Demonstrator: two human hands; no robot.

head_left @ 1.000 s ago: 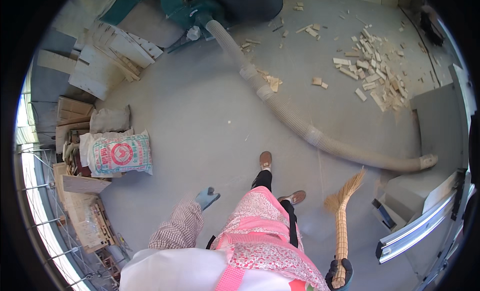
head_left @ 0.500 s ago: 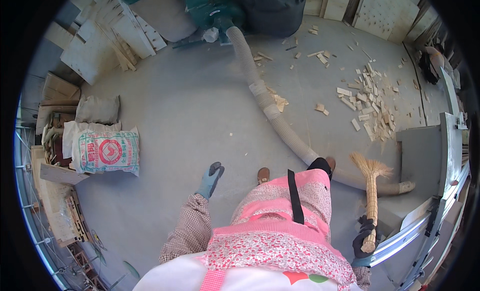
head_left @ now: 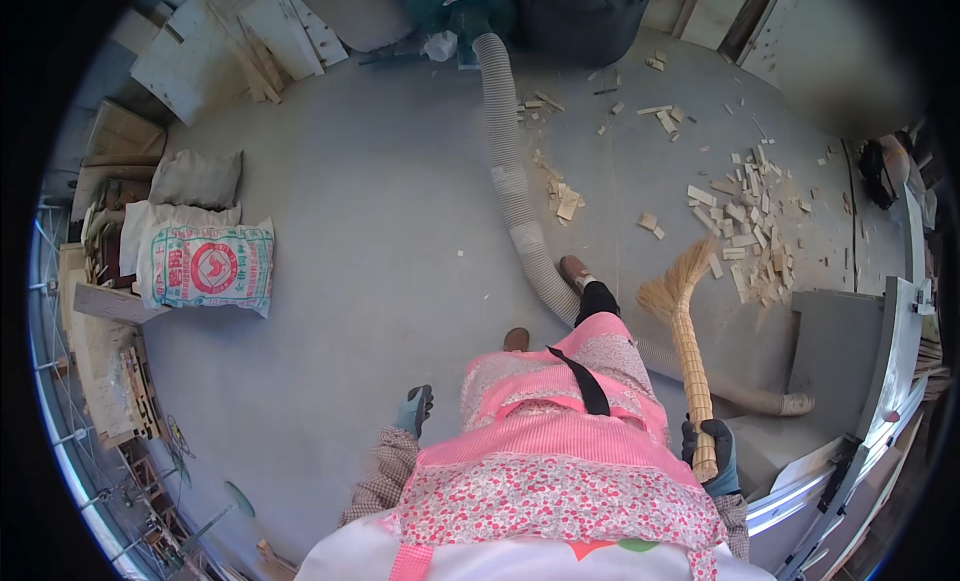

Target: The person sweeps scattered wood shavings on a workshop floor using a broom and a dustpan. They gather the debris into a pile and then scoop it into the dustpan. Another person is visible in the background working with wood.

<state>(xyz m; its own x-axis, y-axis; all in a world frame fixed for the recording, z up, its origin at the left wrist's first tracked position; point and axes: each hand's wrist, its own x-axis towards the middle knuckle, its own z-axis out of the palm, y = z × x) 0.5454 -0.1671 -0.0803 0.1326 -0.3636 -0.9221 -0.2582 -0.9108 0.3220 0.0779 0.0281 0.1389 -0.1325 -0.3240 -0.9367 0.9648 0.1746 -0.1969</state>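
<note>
The right hand (head_left: 723, 453), closed snugly round the broom (head_left: 692, 366), has swung its head beyond the hose (head_left: 515, 196), seemingly nearer the scraps (head_left: 745, 236) there, while the left hand (head_left: 413, 411), half-curled and empty, hangs this side.

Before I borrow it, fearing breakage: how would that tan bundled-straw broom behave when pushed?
The broom is probably light: the black-and-blue gloved right hand alone holds it. Its tightly bound handle looks fairly stiff; the loose, splayed bristles would likely flex.

Rough straw broom (head_left: 692, 371), ribbed matt plastic hose (head_left: 511, 186), cloth apron (head_left: 550, 493), bare wood scraps (head_left: 734, 253), smooth floor (head_left: 380, 231)
</note>
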